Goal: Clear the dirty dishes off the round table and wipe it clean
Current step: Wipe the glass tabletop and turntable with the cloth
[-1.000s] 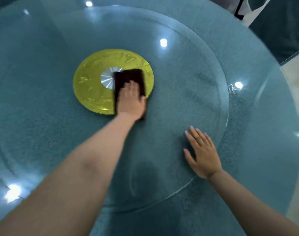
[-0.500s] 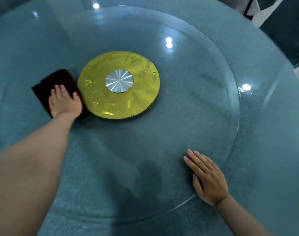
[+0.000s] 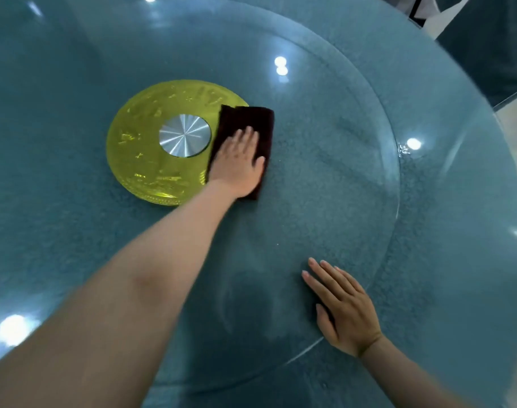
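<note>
Your left hand point(image 3: 236, 163) presses flat, fingers straight, on a dark folded cloth point(image 3: 248, 128) at the desk's point(image 3: 457, 231) centre, overlapping the yellow disc point(image 3: 151, 154). Your right hand point(image 3: 345, 310) rests open on glass. The cloth looks soft; palm pressure suits it.

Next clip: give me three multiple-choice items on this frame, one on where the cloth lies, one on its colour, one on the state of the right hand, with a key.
1. Where is the cloth?
A. On the right edge of the yellow disc
B. Under the right hand
C. At the table's near rim

2. What colour is the cloth?
A. White
B. Dark maroon
C. Blue

3. How is the right hand?
A. Gripping a plate
B. A fist in the air
C. Flat on the glass turntable, fingers straight

Key: 1 A, the cloth overlaps the disc's right side under the left hand; 2 B, it looks dark brownish red; 3 C, its palm lies on the glass and it holds nothing.
</note>
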The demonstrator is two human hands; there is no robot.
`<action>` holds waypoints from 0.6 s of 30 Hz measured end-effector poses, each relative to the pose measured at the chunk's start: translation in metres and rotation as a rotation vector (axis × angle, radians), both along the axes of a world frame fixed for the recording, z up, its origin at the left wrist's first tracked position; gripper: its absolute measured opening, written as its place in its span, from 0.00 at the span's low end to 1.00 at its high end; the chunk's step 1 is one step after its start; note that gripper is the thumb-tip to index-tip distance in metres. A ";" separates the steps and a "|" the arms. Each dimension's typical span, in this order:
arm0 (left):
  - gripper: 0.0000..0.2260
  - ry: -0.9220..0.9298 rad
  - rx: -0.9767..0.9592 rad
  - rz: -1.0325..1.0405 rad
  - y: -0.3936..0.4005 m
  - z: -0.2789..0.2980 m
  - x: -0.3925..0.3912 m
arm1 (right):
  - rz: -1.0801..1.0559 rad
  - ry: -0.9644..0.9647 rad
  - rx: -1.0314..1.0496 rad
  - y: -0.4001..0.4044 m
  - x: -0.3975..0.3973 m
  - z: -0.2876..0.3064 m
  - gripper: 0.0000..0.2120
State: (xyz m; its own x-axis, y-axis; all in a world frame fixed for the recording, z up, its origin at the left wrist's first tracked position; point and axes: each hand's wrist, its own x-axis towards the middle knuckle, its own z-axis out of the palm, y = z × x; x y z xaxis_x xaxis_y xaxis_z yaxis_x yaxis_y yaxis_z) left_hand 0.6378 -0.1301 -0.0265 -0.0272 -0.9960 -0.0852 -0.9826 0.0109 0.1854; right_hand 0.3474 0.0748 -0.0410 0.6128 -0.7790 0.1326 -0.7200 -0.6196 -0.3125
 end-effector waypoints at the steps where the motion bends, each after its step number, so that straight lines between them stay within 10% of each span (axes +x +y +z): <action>1: 0.28 0.014 -0.014 0.066 0.005 -0.002 0.025 | 0.002 -0.002 0.001 0.001 0.000 0.001 0.26; 10: 0.27 -0.031 0.012 0.738 0.135 0.003 0.241 | -0.002 0.014 -0.011 0.003 0.001 -0.003 0.26; 18: 0.31 0.022 -0.091 -0.130 0.131 -0.006 -0.089 | -0.057 0.029 0.012 0.021 0.015 -0.001 0.26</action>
State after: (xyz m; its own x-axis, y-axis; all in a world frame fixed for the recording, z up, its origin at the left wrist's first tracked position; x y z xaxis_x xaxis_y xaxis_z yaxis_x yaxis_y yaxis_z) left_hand 0.5487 0.0009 -0.0327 -0.1568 -0.9876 0.0072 -0.9677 0.1550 0.1990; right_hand 0.3628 0.0962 -0.0423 0.5705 -0.8144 0.1062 -0.7632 -0.5735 -0.2978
